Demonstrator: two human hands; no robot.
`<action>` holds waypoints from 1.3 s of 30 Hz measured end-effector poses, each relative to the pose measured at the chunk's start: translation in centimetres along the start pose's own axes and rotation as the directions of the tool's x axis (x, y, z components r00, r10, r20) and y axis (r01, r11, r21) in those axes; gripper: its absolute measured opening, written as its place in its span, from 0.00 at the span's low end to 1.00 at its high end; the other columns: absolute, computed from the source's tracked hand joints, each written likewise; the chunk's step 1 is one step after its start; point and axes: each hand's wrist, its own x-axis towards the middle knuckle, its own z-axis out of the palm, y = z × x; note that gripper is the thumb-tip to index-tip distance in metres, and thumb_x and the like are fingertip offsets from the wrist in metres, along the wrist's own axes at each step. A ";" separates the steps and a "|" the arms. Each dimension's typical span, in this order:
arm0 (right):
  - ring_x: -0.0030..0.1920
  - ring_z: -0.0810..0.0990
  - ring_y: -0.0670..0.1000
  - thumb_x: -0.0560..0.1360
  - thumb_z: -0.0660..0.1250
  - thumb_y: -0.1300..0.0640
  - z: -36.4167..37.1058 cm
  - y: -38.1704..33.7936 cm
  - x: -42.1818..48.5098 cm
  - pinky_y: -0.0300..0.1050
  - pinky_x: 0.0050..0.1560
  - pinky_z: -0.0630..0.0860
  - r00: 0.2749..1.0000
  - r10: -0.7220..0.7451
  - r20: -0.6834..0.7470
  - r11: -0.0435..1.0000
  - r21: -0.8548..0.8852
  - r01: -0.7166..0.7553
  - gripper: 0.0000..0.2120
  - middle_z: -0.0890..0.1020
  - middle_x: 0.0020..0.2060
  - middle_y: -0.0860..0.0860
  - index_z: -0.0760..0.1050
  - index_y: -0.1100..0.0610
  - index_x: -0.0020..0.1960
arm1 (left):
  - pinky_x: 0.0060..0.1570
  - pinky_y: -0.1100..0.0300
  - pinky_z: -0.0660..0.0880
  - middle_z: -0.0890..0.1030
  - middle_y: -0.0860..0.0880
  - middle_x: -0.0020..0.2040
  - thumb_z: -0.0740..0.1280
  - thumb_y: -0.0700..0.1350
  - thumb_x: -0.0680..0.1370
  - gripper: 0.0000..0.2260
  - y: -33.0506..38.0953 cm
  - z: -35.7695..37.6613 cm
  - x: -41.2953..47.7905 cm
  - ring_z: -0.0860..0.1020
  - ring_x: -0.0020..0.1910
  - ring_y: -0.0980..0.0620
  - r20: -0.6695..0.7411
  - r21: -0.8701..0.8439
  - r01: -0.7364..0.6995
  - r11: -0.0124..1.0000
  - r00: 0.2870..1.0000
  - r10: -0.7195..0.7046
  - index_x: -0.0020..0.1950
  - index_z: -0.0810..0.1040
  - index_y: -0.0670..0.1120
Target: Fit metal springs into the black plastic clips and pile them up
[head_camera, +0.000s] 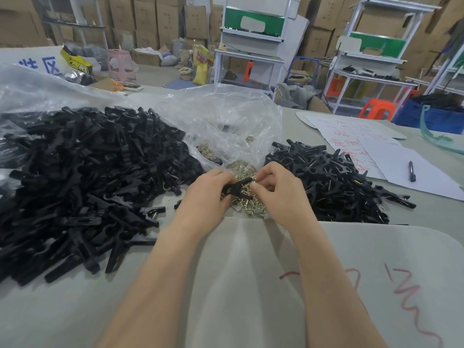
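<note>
The grey surface (251, 285) carried a big pile (82, 177) of black clips along its left edge, a clear bag (226, 121) toward the far edge, and a small pile (334, 182) toward the right edge. Springs (248, 207) lay heaped between the piles. Above them, the left hand (206, 197) gripped one clip (237, 188), while the right hand (278, 194), fingers curled, pinched its open end.

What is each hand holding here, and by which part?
Left hand grips a black clip by one end; right hand pinches its other end.
</note>
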 end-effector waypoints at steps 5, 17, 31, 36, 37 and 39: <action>0.36 0.76 0.45 0.74 0.69 0.60 0.1 0.1 0.0 0.31 0.38 0.69 1.000 -0.021 0.016 0.999 -0.044 0.022 0.07 0.81 0.34 0.48 0.71 0.53 0.43 | 0.50 0.54 0.73 0.69 0.56 0.43 0.71 0.36 0.72 0.11 0.1 0.0 0.0 0.70 0.43 0.53 0.005 0.025 -0.014 1.000 1.000 0.014 0.53 0.80 0.45; 0.34 0.77 0.46 0.73 0.69 0.60 -0.6 0.1 -0.1 0.36 0.36 0.69 0.997 0.061 0.048 0.998 -0.010 -0.061 0.07 0.82 0.34 0.50 0.72 0.51 0.41 | 0.50 0.51 0.74 0.69 0.58 0.40 0.71 0.37 0.72 0.10 0.2 0.1 0.0 0.70 0.42 0.54 0.010 0.007 -0.028 1.000 1.000 0.028 0.53 0.81 0.46; 0.32 0.79 0.46 0.70 0.73 0.55 -1.5 0.4 0.1 0.34 0.35 0.77 0.940 0.200 0.276 0.702 0.629 -0.334 0.09 0.81 0.37 0.55 0.76 0.58 0.44 | 0.47 0.68 0.74 0.77 0.57 0.41 0.74 0.41 0.71 0.10 0.6 -0.4 -0.1 0.75 0.43 0.61 0.038 -0.263 0.014 0.965 0.999 -0.004 0.45 0.80 0.55; 0.38 0.85 0.53 0.66 0.66 0.44 -1.2 0.5 0.1 0.39 0.36 0.80 0.779 0.136 0.612 0.495 0.639 -0.589 0.18 0.84 0.38 0.58 0.83 0.58 0.44 | 0.45 0.73 0.72 0.77 0.56 0.40 0.75 0.40 0.70 0.15 1.4 -0.7 -0.1 0.75 0.42 0.60 -0.002 -0.359 -0.036 0.933 0.999 0.038 0.44 0.77 0.60; 0.37 0.85 0.53 0.66 0.66 0.45 -0.9 0.5 0.2 0.39 0.35 0.80 0.774 0.127 0.620 0.463 0.653 -0.599 0.19 0.84 0.37 0.58 0.82 0.59 0.46 | 0.45 0.74 0.70 0.77 0.56 0.39 0.75 0.41 0.70 0.13 1.4 -0.7 -0.1 0.75 0.42 0.60 -0.029 -0.338 -0.062 0.939 0.998 0.056 0.44 0.78 0.57; 0.34 0.85 0.52 0.65 0.66 0.46 -0.5 0.4 0.2 0.39 0.33 0.80 0.788 0.121 0.604 0.427 0.684 -0.591 0.21 0.84 0.33 0.58 0.80 0.62 0.47 | 0.44 0.72 0.69 0.77 0.56 0.39 0.75 0.44 0.69 0.08 1.5 -0.7 0.0 0.74 0.41 0.60 -0.078 -0.293 -0.112 0.949 0.993 0.093 0.46 0.80 0.51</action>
